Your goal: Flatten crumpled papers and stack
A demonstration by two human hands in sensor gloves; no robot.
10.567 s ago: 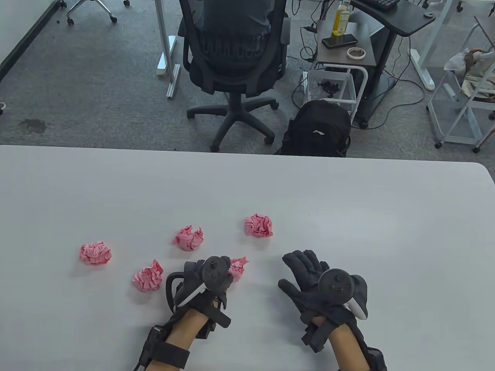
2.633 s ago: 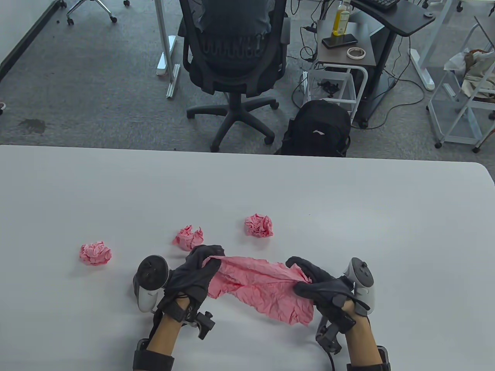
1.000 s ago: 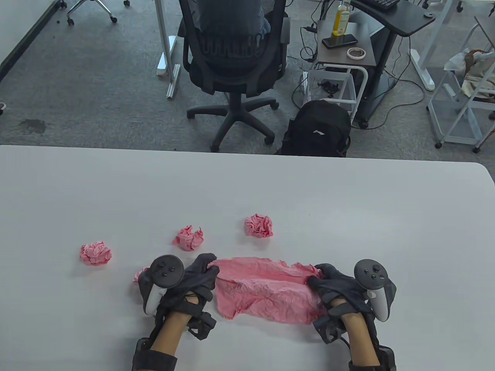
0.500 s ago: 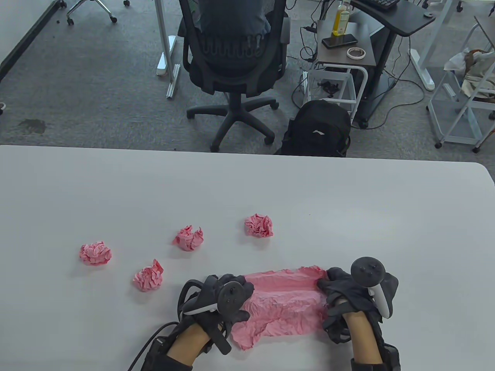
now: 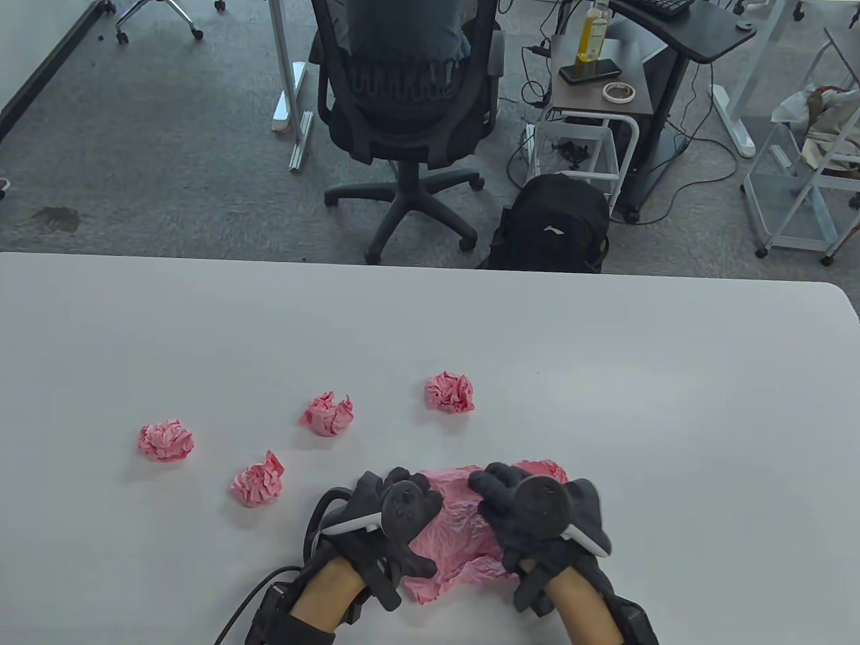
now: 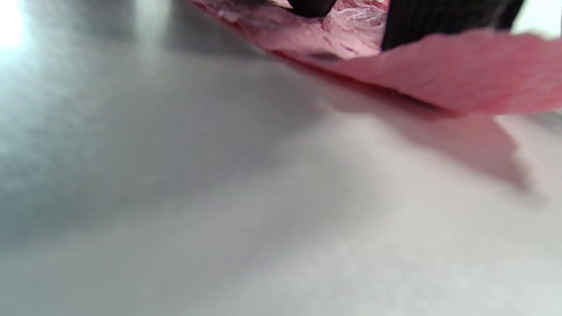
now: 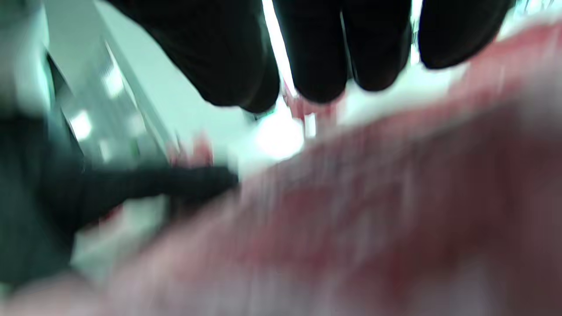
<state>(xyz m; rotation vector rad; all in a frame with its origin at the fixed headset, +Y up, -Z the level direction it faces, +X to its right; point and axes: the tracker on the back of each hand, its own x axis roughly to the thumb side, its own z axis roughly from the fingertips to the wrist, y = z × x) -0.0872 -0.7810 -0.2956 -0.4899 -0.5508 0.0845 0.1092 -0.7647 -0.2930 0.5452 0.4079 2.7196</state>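
Note:
A pink paper sheet (image 5: 457,531), opened but still wrinkled, lies on the white table (image 5: 605,376) near its front edge. My left hand (image 5: 393,514) lies palm down on the sheet's left part. My right hand (image 5: 531,514) lies palm down on its middle and right part, fingers stretched forward. In the left wrist view the pink sheet (image 6: 439,74) shows a near edge lifted off the table. The right wrist view is blurred; its gloved fingers (image 7: 316,52) hang over the pink sheet (image 7: 373,197). Several crumpled pink balls sit beyond: one (image 5: 166,441), another (image 5: 257,480), a third (image 5: 327,414).
A further pink ball (image 5: 449,392) lies just beyond the sheet. Past the table's far edge stand an office chair (image 5: 403,101), a black backpack (image 5: 554,228) and a small cart (image 5: 598,87).
My right hand has left the sheet's right edge and slid left onto its middle. My left hand stays on the left part. Before that both hands pulled the sheet apart.

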